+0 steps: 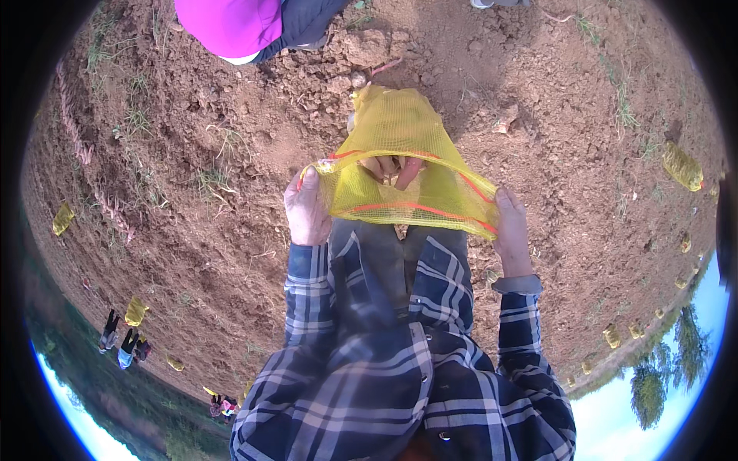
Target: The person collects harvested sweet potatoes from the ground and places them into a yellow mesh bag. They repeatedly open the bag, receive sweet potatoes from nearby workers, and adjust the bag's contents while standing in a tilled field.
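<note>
A yellow mesh sack (398, 124) stands in front of my legs, its mouth spread wide toward me. My left hand (308, 208) pinches the left end of the rim, beside a small pale tag or knot. At the right end, my right hand (511, 227) grips the rim between thumb and fingers. A red-orange drawstring (403, 206) runs along the opening. Through the mouth I see a few pinkish roots (409, 172) that look like sweet potatoes. How full the sack is, I cannot tell.
Clumpy brown soil (259, 144) surrounds me. A person in a magenta top (236, 26) is close by at the upper left. A row of pinkish roots (109, 207) lies to the left. Filled yellow sacks (682, 166) dot the field. Several people (124, 343) stand far off.
</note>
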A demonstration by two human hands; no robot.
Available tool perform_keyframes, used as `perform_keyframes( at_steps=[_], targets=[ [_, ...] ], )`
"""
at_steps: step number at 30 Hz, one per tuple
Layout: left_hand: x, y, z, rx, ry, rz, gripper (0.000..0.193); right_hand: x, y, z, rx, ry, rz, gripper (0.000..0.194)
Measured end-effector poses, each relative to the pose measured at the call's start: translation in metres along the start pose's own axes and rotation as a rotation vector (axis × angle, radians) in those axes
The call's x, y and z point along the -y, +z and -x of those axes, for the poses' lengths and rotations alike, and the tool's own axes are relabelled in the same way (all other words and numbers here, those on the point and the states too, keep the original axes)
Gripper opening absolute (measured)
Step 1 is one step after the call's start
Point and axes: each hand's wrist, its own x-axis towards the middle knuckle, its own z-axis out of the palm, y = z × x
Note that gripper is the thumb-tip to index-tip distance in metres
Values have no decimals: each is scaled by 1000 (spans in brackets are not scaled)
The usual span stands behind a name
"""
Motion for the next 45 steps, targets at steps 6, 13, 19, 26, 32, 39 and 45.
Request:
perform_keyframes(
  at_steps=[6, 13, 19, 26, 32, 39, 45],
  targets=[
    [-28, 2, -27, -90, 92, -124, 27, 19, 9, 4, -151, 37, -34, 28],
    [60, -25, -144, -204, 6, -96, 21, -59, 61, -113, -29, -14, 257, 28],
    [53, -32, -119, -108, -51, -51, 26, -40, 50, -124, -9, -36, -103, 24],
    [59, 15, -144, -4, 75, -505, 25, -20, 26, -175, -134, -122, -60, 32],
    [62, 13, -146, -116, 86, -425, 26, -14, 34, -180, -46, -147, 29, 37],
    [66, -5, -145, -152, 46, -522, 29, -23, 32, -173, -64, -104, 28, 42],
    [65, 6, -172, -104, -107, -200, 30, -21, 16, -199, 80, 31, -238, 36]
  ],
)
